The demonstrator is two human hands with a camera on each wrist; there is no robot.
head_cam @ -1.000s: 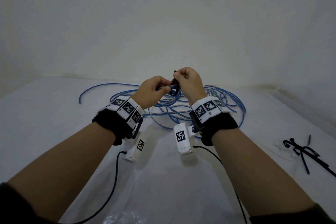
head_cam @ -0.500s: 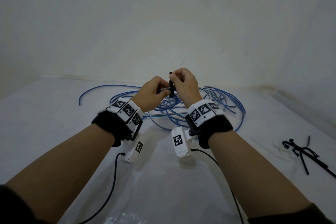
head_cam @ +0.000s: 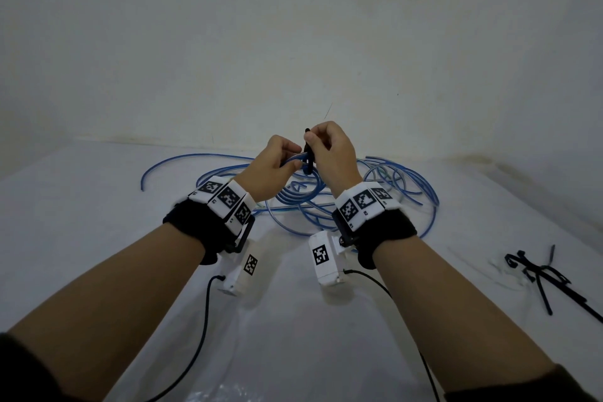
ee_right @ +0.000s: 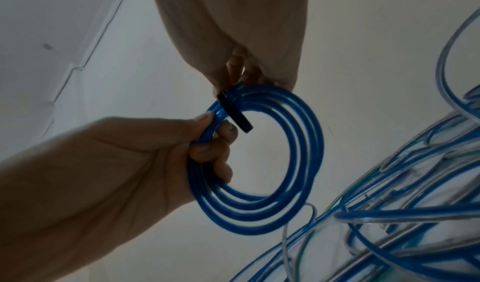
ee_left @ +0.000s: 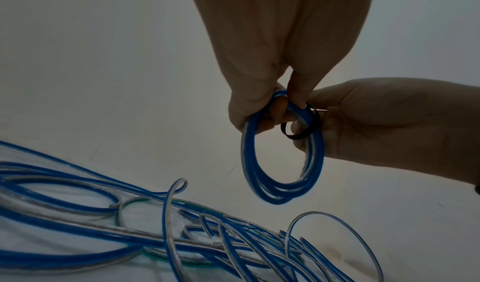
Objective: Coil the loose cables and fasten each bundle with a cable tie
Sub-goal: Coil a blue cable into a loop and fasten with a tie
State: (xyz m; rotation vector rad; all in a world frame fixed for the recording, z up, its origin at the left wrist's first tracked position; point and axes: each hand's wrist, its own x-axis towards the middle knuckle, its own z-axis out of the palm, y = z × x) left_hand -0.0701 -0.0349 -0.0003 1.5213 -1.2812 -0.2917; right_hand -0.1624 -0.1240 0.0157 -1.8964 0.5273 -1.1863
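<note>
A small coil of blue cable (ee_right: 293,163) (ee_left: 283,192) hangs in the air between my two hands. My left hand (head_cam: 277,170) (ee_right: 202,142) grips the coil at its upper left side, thumb and fingers curled round the strands. A black cable tie (ee_right: 235,114) (ee_left: 301,135) (head_cam: 308,153) is looped round the strands beside that grip. My right hand (head_cam: 326,147) (ee_left: 319,111) pinches the tie above the coil. The tie's end sticks up past my right fingers in the head view.
A loose tangle of blue and clear cables (head_cam: 385,192) (ee_left: 130,231) lies on the white surface (head_cam: 98,238) beneath and beyond my hands, near the wall (head_cam: 293,42). Several spare black cable ties (head_cam: 541,274) lie at the right. Black leads trail from my wrists.
Both hands have stayed together on the coil and risen slightly. The tie stands more upright between the right fingers than a second ago.
</note>
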